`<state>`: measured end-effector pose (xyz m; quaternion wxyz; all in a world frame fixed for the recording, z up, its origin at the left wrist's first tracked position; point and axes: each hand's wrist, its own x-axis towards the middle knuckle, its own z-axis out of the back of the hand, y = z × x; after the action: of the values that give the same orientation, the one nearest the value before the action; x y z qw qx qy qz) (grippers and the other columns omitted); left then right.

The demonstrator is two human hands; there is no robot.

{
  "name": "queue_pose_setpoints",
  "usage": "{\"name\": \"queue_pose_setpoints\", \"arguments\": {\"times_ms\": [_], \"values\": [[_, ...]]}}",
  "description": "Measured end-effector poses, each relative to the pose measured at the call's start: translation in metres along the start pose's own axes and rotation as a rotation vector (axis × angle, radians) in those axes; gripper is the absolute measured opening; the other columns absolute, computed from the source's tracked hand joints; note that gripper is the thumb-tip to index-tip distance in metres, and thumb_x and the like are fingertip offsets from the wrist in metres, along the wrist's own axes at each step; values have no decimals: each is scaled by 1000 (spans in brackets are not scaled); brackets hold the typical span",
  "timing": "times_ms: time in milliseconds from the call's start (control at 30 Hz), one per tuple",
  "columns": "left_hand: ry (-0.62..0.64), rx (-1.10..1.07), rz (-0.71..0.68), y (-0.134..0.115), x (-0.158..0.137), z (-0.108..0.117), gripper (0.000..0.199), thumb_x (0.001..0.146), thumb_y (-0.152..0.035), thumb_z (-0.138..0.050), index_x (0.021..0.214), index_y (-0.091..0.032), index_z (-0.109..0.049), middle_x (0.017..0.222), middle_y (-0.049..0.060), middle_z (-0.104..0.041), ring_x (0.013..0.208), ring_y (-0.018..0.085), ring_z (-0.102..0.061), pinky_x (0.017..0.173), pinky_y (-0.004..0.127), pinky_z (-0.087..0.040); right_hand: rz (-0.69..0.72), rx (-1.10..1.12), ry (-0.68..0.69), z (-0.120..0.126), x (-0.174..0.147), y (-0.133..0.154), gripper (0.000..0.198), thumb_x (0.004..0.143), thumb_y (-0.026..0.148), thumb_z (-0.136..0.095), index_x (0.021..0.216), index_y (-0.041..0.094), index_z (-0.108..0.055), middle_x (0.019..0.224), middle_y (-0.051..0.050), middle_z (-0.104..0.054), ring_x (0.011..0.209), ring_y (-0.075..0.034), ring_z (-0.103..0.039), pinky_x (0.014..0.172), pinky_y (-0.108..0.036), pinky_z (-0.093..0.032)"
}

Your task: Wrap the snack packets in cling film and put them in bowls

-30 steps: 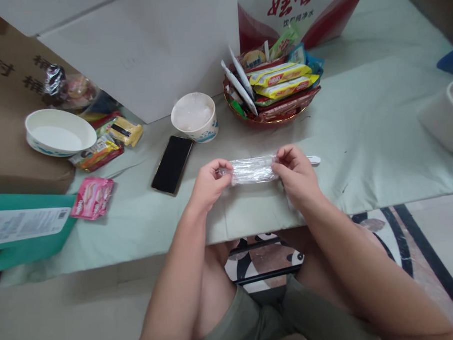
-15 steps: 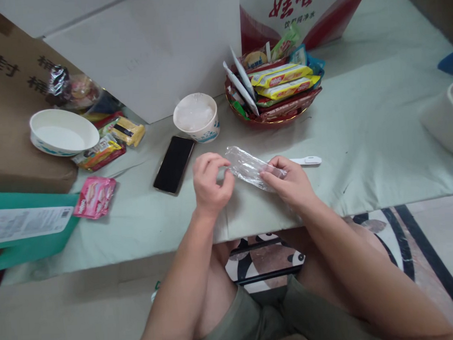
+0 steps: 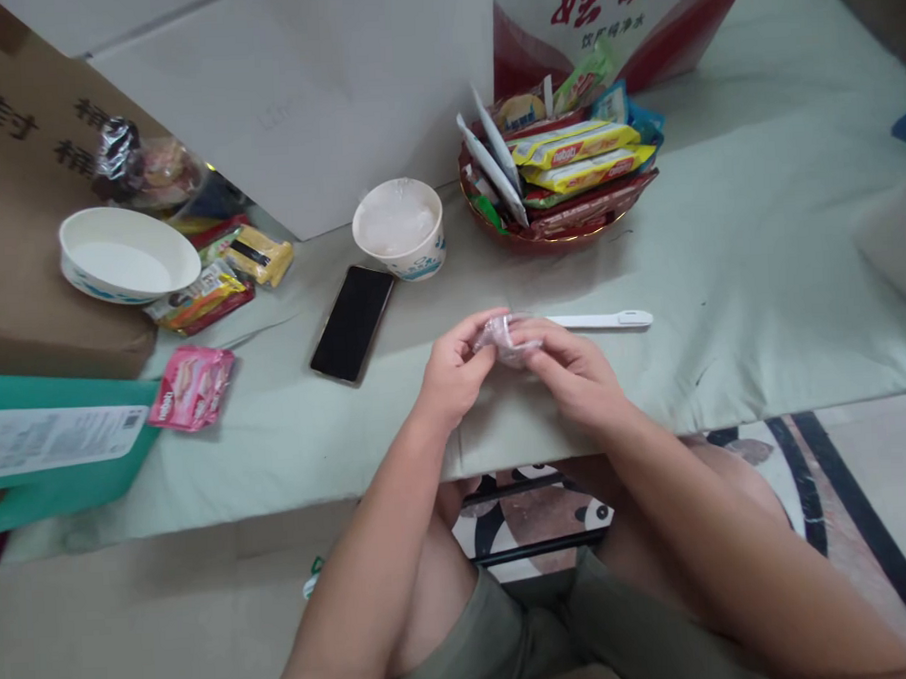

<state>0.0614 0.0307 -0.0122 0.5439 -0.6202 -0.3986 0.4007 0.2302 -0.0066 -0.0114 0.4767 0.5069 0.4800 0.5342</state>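
Note:
A crumpled clear plastic wrapper (image 3: 502, 339) is bunched between my two hands, just above the table's front part. My left hand (image 3: 458, 364) is closed on its left side, thumb and fingers pinching it. From the other side my right hand (image 3: 574, 369) grips it, fingers folded over the film. Just behind the right hand a white plastic spoon or similar handle (image 3: 621, 320) lies on the cloth, its left end partly hidden by the fingers. A black phone (image 3: 352, 325) lies left of my hands. Behind the phone stands a paper bowl (image 3: 420, 264) with whitish, filmy contents.
A red bowl (image 3: 554, 243) heaped with wrapped snacks stands at the back. To the left are an empty paper bowl (image 3: 130, 258), snack packets (image 3: 207, 298), a pink wafer pack (image 3: 192, 388) and a green folder-like item (image 3: 120, 464). Large boxes (image 3: 300, 106) line the back.
My left hand has moved right and taken hold of the wrapper. The wrapper, stretched out before, is now crumpled small between both hands. The view has shifted slightly.

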Motion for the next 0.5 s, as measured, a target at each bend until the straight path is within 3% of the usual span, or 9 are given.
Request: {"name": "queue_pose_setpoints", "arguments": {"times_ms": [67, 133, 267, 367, 500], "values": [[-44, 16, 6, 0, 2, -4, 35, 84, -17, -63, 118, -19, -71, 122, 8, -77, 115, 22, -70, 103, 35, -54, -75, -76, -204, -2, -2, -6, 19, 93, 39, -57, 99, 25, -69, 104, -6, -72, 105, -23, -68, 98, -44, -52], [-58, 107, 0, -1, 3, -7, 38, 82, -11, -58, 117, -18, -71, 118, 8, -77, 108, 20, -71, 97, 32, -55, -80, -124, -334, -3, -6, -12, 22, 92, 36, -52, 107, 25, -63, 108, -7, -70, 105, -24, -68, 95, -44, -54], [25, 395, -122, -6, -1, -9, 44, 78, -4, -52, 113, -17, -75, 117, 8, -74, 105, 18, -68, 92, 30, -54, 166, -361, -259, -8, -14, -15, 48, 83, 39, -59, 128, 24, -54, 133, -13, -62, 124, -29, -60, 104, -48, -51], [35, 469, -162, -9, -3, -8, 42, 79, -3, -53, 111, -19, -75, 108, 6, -72, 97, 16, -67, 91, 30, -54, 95, -474, -292, -14, -14, -11, 43, 80, 36, -65, 120, 22, -57, 107, -9, -71, 96, -25, -68, 88, -42, -55], [-82, 282, -52, -9, 0, -4, 38, 81, -4, -54, 113, -17, -69, 96, 4, -73, 89, 14, -68, 86, 26, -53, 10, -507, -256, -20, -8, -2, 20, 80, 35, -64, 94, 22, -62, 80, -2, -68, 71, -17, -62, 69, -32, -50]]}}
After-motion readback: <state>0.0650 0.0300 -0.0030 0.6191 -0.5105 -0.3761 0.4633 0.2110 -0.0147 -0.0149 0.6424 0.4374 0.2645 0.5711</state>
